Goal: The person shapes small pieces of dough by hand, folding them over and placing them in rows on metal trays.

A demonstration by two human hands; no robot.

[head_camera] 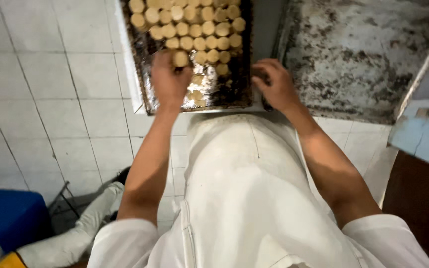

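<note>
- The left hand [170, 79] is down over the near part of a dark baking tray [142, 64], fingers curled together and pinching one pale round dough piece [180, 58] at its fingertips.
- That piece sits just below the last full row of matching pale rounds [194, 25], which fill the far part of the tray in close lines, touching one another.
- A few more rounds lie loose on the near stretch of the tray, just beside the left hand; the tray bottom there looks shiny and crusted.
- The right hand [274, 84] rests at the tray's right near corner, fingers bent and drawn together over the edge; I cannot tell whether it grips the rim or merely touches it.
- The tray lies on a white surface [130, 84], close against the person's white apron [244, 188].
- To the right, apart from the tray, lies a large, stained, mottled metal sheet [363, 59].
- White floor tiles [50, 99] spread out on the left, with a blue box [6, 218] near the bottom corner.
</note>
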